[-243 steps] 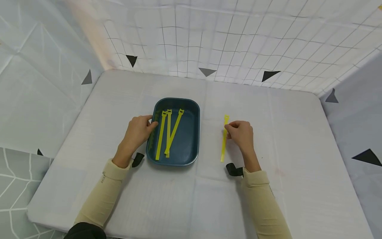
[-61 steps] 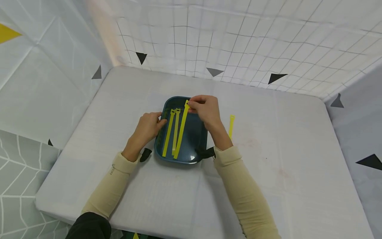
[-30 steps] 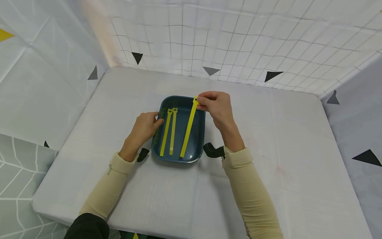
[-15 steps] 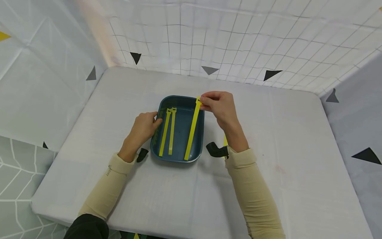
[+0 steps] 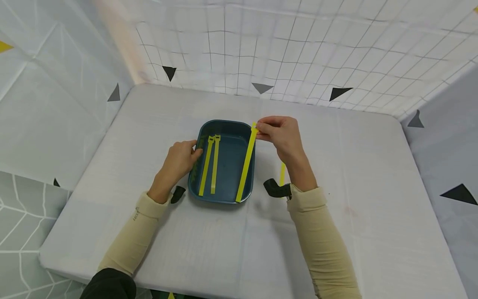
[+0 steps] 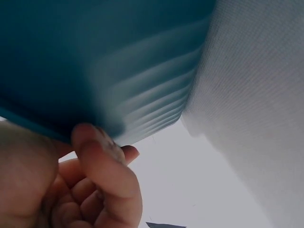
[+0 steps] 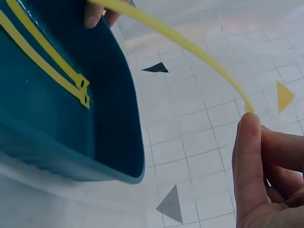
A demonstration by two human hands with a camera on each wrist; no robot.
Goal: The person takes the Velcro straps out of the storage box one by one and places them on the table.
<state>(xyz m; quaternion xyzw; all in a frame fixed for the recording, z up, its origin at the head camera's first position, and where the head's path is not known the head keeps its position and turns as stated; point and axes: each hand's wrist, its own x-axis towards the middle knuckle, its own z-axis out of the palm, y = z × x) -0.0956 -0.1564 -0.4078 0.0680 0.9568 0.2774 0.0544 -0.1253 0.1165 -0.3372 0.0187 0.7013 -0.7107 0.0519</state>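
Note:
My left hand (image 5: 179, 158) grips the left rim of a dark teal tray (image 5: 233, 201), its thumb over the edge; the left wrist view shows the fingers (image 6: 111, 175) at the tray's ribbed outer wall. Two yellow cable ties (image 5: 206, 170) with slotted heads lie side by side inside the tray, toward its left. Between thumb and fingertips, my right hand (image 5: 281, 135) pinches the head end of another yellow cable tie (image 5: 246, 166), which slants down along the tray's right side. In the right wrist view this held cable tie (image 7: 190, 47) bends in an arc.
One more yellow cable tie (image 5: 282, 173) lies on the white-covered table (image 5: 209, 249) to the tray's right, partly hidden by my right forearm and the black wrist camera (image 5: 276, 189). A grid-patterned sheet (image 5: 239, 45) hangs behind the table.
Earlier my right hand held a cable tie on the table, with three in the tray. Since then it has gripped one from the tray and moved it rightward. The left hand stays on the rim.

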